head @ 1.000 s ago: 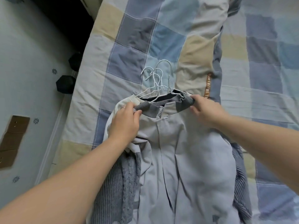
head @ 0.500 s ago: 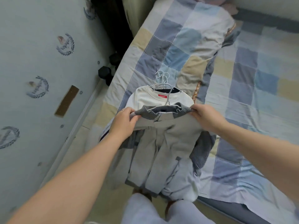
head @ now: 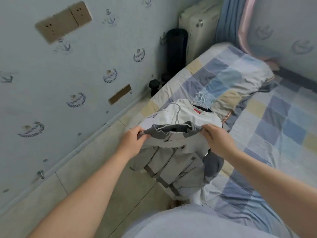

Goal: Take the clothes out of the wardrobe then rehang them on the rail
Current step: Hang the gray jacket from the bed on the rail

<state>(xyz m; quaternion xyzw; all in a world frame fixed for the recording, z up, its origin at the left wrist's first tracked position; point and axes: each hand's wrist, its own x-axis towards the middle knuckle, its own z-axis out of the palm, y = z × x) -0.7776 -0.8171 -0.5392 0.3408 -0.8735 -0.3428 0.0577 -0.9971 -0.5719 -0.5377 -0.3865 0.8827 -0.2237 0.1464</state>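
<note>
A grey jacket [head: 173, 162] with a dark knitted collar hangs in the air on a white hanger [head: 177, 115], lifted off the bed. My left hand [head: 133, 140] pinches its left shoulder and my right hand [head: 217, 139] grips its right shoulder. Beneath and behind it a white top [head: 187, 114] with a red label lies on the bed on another hanger. Several white hanger hooks [head: 202, 98] stick out past the white top's collar. No wardrobe or rail is in view.
The bed with a checked blue, grey and beige cover [head: 267, 127] fills the right side. A wallpapered wall [head: 68, 69] with sockets runs along the left above a tiled floor strip [head: 96, 169]. A black roll [head: 175, 47], dumbbells [head: 155, 85] and a cream case [head: 199, 23] stand in the corner.
Both hands have lifted the grey jacket up off the pile and back towards me. The white top beneath it has come into view. My view has tilted up and left.
</note>
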